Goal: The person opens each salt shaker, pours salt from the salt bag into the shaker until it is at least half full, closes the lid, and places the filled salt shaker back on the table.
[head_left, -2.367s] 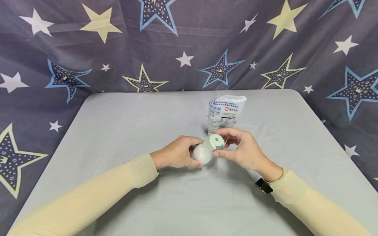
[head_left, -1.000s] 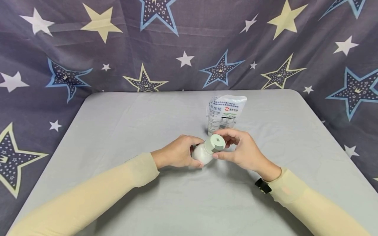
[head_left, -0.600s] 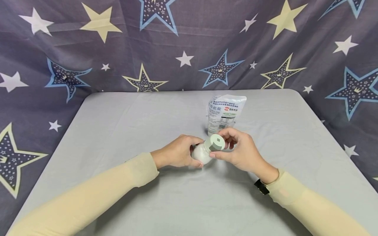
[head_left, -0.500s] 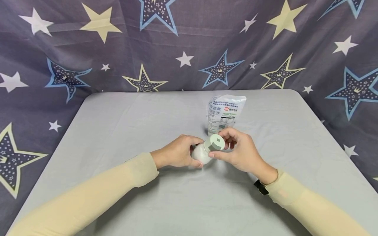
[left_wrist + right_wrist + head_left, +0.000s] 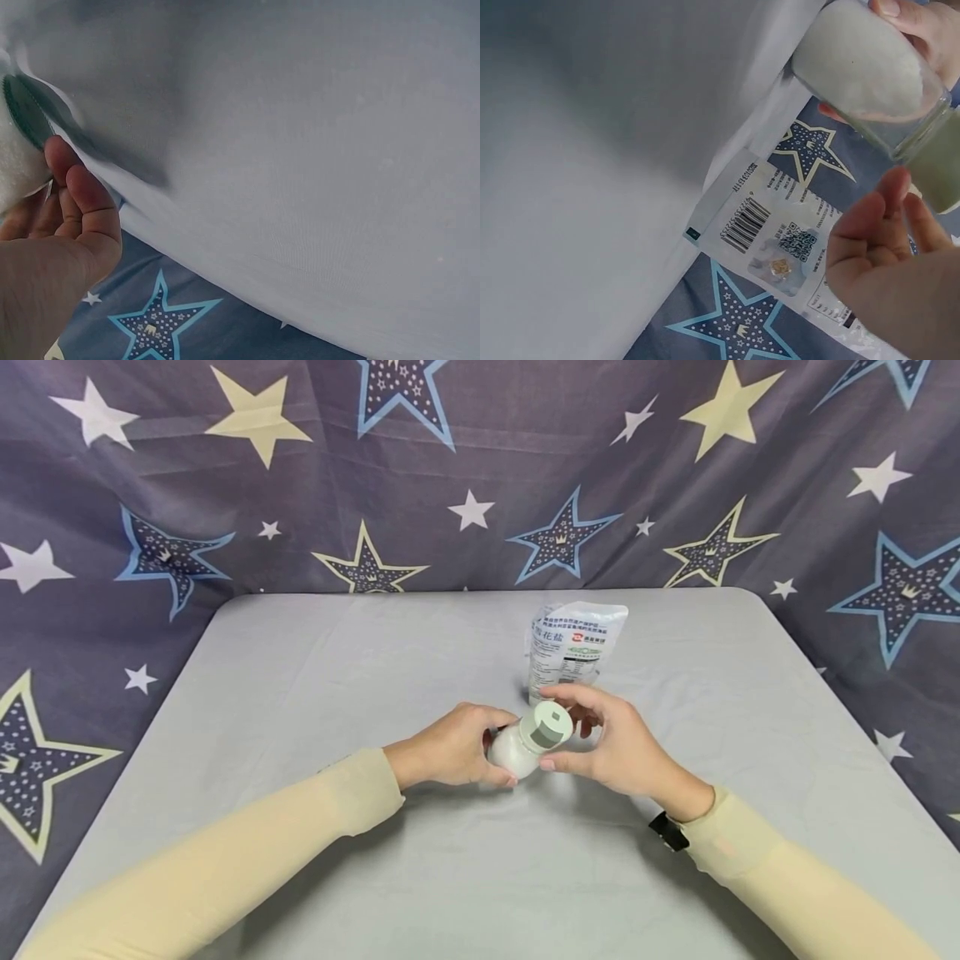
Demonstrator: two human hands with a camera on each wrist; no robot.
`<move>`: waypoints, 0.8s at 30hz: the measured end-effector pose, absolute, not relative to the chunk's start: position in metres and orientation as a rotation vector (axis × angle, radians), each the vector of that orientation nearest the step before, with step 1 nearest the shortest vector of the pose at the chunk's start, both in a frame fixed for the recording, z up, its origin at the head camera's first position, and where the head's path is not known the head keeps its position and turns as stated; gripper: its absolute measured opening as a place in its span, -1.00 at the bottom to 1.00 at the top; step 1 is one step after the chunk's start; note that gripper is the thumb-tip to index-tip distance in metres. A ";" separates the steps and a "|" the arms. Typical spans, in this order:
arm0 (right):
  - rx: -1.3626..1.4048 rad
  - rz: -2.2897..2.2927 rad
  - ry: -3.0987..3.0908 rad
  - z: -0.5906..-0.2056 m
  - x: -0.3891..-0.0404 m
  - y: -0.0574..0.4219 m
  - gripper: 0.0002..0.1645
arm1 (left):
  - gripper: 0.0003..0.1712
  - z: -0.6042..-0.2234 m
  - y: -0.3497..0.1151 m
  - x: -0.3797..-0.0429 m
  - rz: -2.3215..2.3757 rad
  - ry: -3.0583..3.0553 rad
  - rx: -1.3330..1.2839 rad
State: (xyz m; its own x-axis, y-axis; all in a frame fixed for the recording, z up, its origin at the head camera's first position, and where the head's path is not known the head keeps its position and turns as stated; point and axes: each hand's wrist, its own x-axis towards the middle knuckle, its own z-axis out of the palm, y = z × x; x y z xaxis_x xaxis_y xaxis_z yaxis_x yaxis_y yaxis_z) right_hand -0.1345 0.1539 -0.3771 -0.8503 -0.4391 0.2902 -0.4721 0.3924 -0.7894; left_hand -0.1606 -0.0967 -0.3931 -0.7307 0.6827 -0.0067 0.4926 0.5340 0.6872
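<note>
Jar point(image 5: 516, 750) of white grains, frame centre, tilted | left hand point(image 5: 448, 752) grips body | right hand point(image 5: 615, 745) pinches grey-green cap point(image 5: 547, 725) | printed bag point(image 5: 572, 643) just above, on table point(image 5: 300, 693).

Open table point(image 5: 300, 693) surface is seen to the left, right and near side of both hands. The far side is blocked by a salt bag point(image 5: 573, 643), just behind the right hand point(image 5: 611, 747); whether they touch cannot be told. Star-patterned cloth point(image 5: 480, 468) closes off the back.
</note>
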 end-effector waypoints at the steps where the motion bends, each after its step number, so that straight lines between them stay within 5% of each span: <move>1: 0.863 1.493 -2.593 -0.377 -0.135 0.154 -0.07 | -0.30 -0.393 -0.097 -0.161 0.992 2.500 0.981; 24: 0.799 1.382 -2.546 -0.380 -0.132 0.148 -0.48 | -0.31 -0.391 -0.095 -0.161 0.977 2.505 1.005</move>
